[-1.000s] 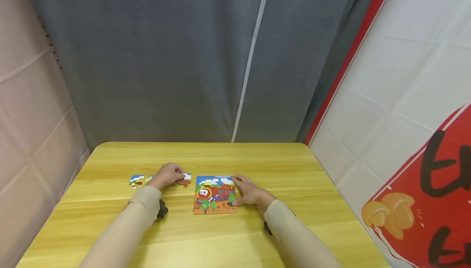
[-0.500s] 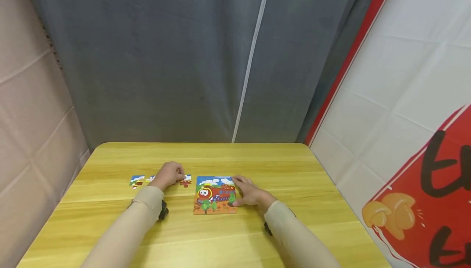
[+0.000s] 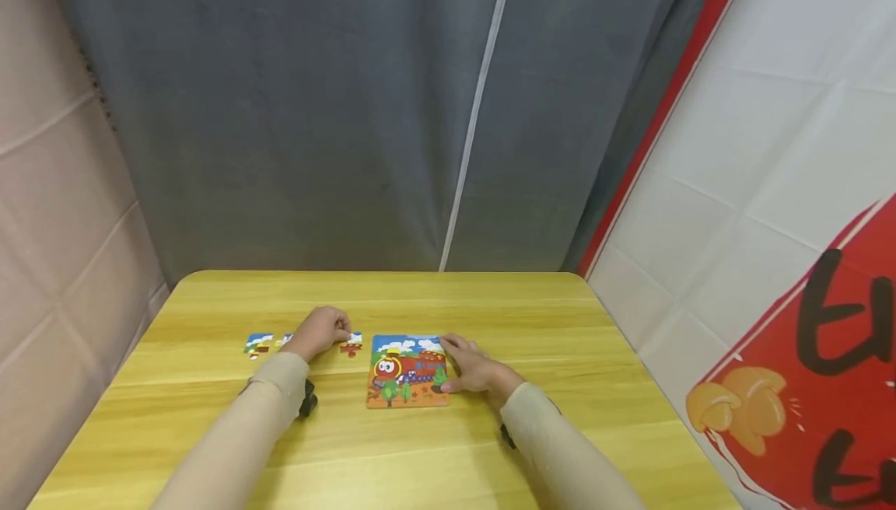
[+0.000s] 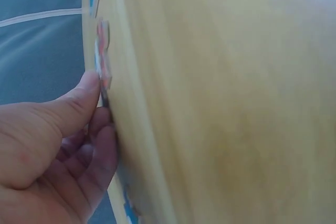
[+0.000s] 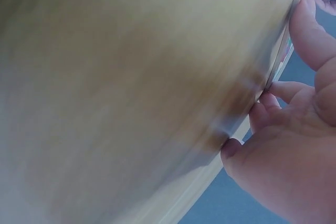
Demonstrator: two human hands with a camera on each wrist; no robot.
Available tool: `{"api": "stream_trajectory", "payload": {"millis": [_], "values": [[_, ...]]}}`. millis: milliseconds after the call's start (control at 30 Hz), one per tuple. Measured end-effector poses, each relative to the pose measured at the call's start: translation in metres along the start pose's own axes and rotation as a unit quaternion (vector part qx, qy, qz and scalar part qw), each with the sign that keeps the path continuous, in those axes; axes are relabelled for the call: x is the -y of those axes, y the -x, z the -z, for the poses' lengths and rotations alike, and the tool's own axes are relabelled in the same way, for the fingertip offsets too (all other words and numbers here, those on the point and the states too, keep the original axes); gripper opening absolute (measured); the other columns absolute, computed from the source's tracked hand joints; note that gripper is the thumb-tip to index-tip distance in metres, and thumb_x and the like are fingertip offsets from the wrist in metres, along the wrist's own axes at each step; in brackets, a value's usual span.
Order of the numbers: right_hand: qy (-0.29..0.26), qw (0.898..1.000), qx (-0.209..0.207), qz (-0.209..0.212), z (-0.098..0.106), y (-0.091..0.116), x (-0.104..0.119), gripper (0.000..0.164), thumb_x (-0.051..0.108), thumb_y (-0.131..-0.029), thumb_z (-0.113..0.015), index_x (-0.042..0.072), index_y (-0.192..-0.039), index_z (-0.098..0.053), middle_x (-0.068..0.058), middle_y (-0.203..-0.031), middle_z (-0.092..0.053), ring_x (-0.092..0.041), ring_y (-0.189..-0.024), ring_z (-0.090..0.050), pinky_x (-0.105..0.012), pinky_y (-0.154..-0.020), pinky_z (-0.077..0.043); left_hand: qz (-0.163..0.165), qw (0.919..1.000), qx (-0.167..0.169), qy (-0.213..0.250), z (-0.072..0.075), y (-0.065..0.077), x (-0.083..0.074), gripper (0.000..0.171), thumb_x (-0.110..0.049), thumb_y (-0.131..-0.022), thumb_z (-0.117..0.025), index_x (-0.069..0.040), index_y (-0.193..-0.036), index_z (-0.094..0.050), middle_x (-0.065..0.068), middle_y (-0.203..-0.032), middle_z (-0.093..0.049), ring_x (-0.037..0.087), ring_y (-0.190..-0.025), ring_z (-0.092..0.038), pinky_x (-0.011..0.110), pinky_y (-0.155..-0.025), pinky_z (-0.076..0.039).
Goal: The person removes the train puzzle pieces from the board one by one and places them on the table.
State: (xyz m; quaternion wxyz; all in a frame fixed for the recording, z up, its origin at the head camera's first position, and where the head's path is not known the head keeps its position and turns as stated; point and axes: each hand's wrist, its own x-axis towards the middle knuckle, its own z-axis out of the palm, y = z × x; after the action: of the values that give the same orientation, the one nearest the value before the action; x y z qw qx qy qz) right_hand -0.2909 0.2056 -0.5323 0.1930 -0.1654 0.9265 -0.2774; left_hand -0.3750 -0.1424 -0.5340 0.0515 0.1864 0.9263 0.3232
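In the head view, a square train picture board (image 3: 408, 371) lies flat on the table, showing a red cartoon train. My right hand (image 3: 478, 364) rests at its right edge, the thumb on the lower right part and the index finger higher up. To the board's left lies a puzzle piece (image 3: 352, 345) in red, white and blue. My left hand (image 3: 319, 333) pinches that piece at its left side. The left wrist view shows the piece (image 4: 103, 59) edge-on against the table, the thumb at its near end and the other fingers curled. Whatever lies under the left palm is hidden.
More puzzle pieces (image 3: 260, 343) lie left of my left hand, partly covered by it. Everything sits on a yellow wood-grain table (image 3: 392, 463). Behind it hangs a grey curtain (image 3: 315, 121), and a white and red printed sheet (image 3: 756, 160) flanks the right side.
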Motion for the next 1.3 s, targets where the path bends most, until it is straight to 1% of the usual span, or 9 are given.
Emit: {"api": "stream_trajectory", "payload": {"millis": [200,300,600,767,867,967,1067,1167,1300], "values": [[0.008,1.0,0.001,-0.003,0.0,0.001,0.001,0.099,0.034,-0.087,-0.077,0.014,-0.164,-0.017,-0.007,-0.169,-0.01,-0.034,-0.153,-0.011,-0.062,-0.119,-0.015,-0.008,0.9999,0.015,-0.001,0.003,-0.001,0.003,0.003,-0.009,-0.089,-0.078,-0.009,-0.088,-0.075,0.005,-0.093,-0.068,0.02,-0.079,-0.055,0.042,-0.077,-0.051],[0.004,1.0,0.003,-0.007,0.0,0.002,0.001,0.099,0.034,-0.087,-0.077,0.016,-0.164,-0.017,-0.005,-0.17,-0.009,-0.033,-0.154,-0.009,-0.062,-0.119,-0.015,-0.012,0.9997,0.019,-0.006,0.003,-0.001,0.003,0.005,-0.006,-0.087,-0.079,-0.007,-0.091,-0.076,0.006,-0.097,-0.069,0.021,-0.082,-0.056,0.043,-0.078,-0.052],[0.012,1.0,0.002,-0.006,0.001,0.001,0.004,0.098,0.033,-0.088,-0.076,0.016,-0.164,-0.016,-0.006,-0.17,-0.009,-0.034,-0.154,-0.008,-0.062,-0.119,-0.013,-0.021,0.9992,0.008,-0.032,0.004,-0.002,0.005,0.005,-0.007,-0.09,-0.076,-0.01,-0.094,-0.078,0.009,-0.104,-0.072,0.025,-0.094,-0.063,0.048,-0.086,-0.053],[0.01,1.0,0.003,-0.009,0.001,0.0,0.006,0.097,0.032,-0.088,-0.076,0.017,-0.164,-0.016,-0.005,-0.17,-0.009,-0.033,-0.154,-0.007,-0.062,-0.12,-0.012,-0.013,0.9992,0.013,-0.036,0.005,0.0,0.007,0.007,-0.011,-0.092,-0.076,-0.013,-0.099,-0.078,0.006,-0.101,-0.07,0.022,-0.087,-0.06,0.046,-0.082,-0.052],[0.001,1.0,0.004,-0.01,0.001,0.0,0.006,0.097,0.031,-0.088,-0.076,0.016,-0.164,-0.017,-0.005,-0.17,-0.009,-0.033,-0.154,-0.007,-0.062,-0.12,-0.013,-0.018,0.9986,0.008,-0.05,0.006,0.001,0.005,0.01,-0.016,-0.094,-0.074,-0.014,-0.103,-0.077,0.003,-0.098,-0.069,0.018,-0.08,-0.057,0.044,-0.079,-0.051],[-0.008,1.0,0.004,-0.012,0.001,0.0,0.006,0.096,0.03,-0.088,-0.076,0.016,-0.164,-0.018,-0.004,-0.17,-0.008,-0.033,-0.154,-0.007,-0.062,-0.12,-0.013,-0.03,0.998,0.01,-0.054,0.009,0.003,-0.007,0.017,-0.018,-0.095,-0.073,-0.01,-0.11,-0.076,0.002,-0.098,-0.068,0.017,-0.08,-0.058,0.043,-0.077,-0.052],[-0.001,1.0,0.004,-0.015,0.002,-0.001,0.004,0.096,0.031,-0.089,-0.075,0.018,-0.164,-0.017,-0.004,-0.17,-0.008,-0.032,-0.154,-0.007,-0.062,-0.12,-0.013,-0.052,0.9969,0.031,-0.051,0.009,0.009,-0.029,0.027,-0.018,-0.094,-0.074,-0.006,-0.118,-0.072,0.005,-0.103,-0.067,0.019,-0.088,-0.061,0.044,-0.081,-0.053],[0.007,1.0,0.003,-0.013,0.004,-0.002,0.003,0.096,0.032,-0.089,-0.075,0.017,-0.164,-0.017,-0.004,-0.17,-0.008,-0.033,-0.154,-0.007,-0.063,-0.12,-0.011,-0.073,0.9936,0.065,-0.056,0.0,0.015,-0.048,0.033,-0.019,-0.092,-0.077,-0.006,-0.121,-0.07,0.006,-0.109,-0.065,0.022,-0.098,-0.061,0.045,-0.087,-0.052],[-0.001,1.0,0.005,-0.014,0.005,-0.004,0.003,0.097,0.032,-0.088,-0.075,0.018,-0.164,-0.017,-0.004,-0.17,-0.008,-0.032,-0.154,-0.006,-0.063,-0.119,-0.009,-0.087,0.9885,0.095,-0.078,-0.017,0.02,-0.058,0.033,-0.021,-0.09,-0.079,-0.008,-0.12,-0.07,0.004,-0.11,-0.064,0.022,-0.101,-0.061,0.045,-0.091,-0.051]]}}
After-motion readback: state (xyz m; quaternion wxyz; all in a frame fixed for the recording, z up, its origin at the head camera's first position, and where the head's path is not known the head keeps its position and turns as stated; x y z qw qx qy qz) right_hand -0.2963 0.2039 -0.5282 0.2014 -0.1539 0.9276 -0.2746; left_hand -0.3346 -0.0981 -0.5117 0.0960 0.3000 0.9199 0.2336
